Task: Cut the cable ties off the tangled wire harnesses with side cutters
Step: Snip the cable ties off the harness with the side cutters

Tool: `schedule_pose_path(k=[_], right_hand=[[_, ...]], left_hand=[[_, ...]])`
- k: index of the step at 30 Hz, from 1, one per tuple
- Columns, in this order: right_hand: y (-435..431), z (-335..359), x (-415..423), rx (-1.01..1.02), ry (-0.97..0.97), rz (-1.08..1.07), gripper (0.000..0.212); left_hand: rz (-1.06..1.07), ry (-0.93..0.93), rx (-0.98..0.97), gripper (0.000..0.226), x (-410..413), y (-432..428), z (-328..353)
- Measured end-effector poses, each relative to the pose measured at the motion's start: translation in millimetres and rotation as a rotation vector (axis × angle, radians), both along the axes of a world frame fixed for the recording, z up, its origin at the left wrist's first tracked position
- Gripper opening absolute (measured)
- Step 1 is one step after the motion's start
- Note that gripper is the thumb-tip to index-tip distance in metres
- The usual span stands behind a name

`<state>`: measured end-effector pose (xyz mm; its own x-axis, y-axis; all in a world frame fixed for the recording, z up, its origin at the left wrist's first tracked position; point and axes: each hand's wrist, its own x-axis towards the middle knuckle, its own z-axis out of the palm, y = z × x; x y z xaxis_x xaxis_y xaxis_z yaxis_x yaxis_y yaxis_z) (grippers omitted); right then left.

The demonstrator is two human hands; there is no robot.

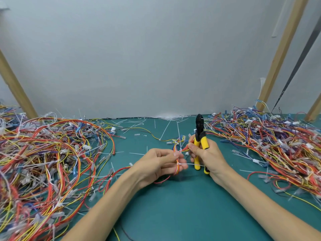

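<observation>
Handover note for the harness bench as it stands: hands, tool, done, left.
Left hand: pinches a small bundled harness of red, yellow and orange wires above the teal mat.
Right hand: grips the yellow-handled black-headed side cutters, head pointing up, clear of the harness; its fingertips are at the bundle too.
Done: cut white tie pieces lie strewn on the mat.
Left: a white cable tie still circles the held bundle. Large tangled wire piles sit at left and right; I cannot tell which is finished.
</observation>
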<state>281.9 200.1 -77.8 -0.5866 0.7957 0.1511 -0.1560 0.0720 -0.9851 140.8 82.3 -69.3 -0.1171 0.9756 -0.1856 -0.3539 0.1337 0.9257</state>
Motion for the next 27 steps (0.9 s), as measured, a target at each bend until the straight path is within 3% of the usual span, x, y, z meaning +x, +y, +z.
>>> schedule_pose_path(k=[5,7,9,13,15,18,22,27], right_hand=[[-1,-1,-2,0.011,0.017,-0.041,0.013],[-1,-2,-3,0.0,0.041,-0.058,0.009],[0,-5,-4,-0.024,0.089,-0.069,0.007],[5,-8,-5,-0.034,0.106,-0.053,0.009],[8,-10,-6,-0.037,0.084,-0.051,0.013],[10,-11,-6,-0.045,0.059,-0.056,0.018],[10,-13,-5,0.011,0.021,-0.04,0.005],[7,-11,-6,0.02,0.006,-0.037,0.002]], left_hand=[[-0.005,-0.269,-0.004,0.023,7,1,10],[0.002,-0.296,0.031,0.014,11,2,13],[0.061,-0.079,0.081,0.011,13,4,10],[0.18,0.569,0.206,0.017,8,6,-3],[0.194,0.708,0.216,0.018,5,5,-8],[0.138,0.58,0.212,0.017,2,4,-11],[0.056,0.428,0.199,0.005,-2,3,-10],[0.088,0.332,0.181,0.009,-2,2,-10]])
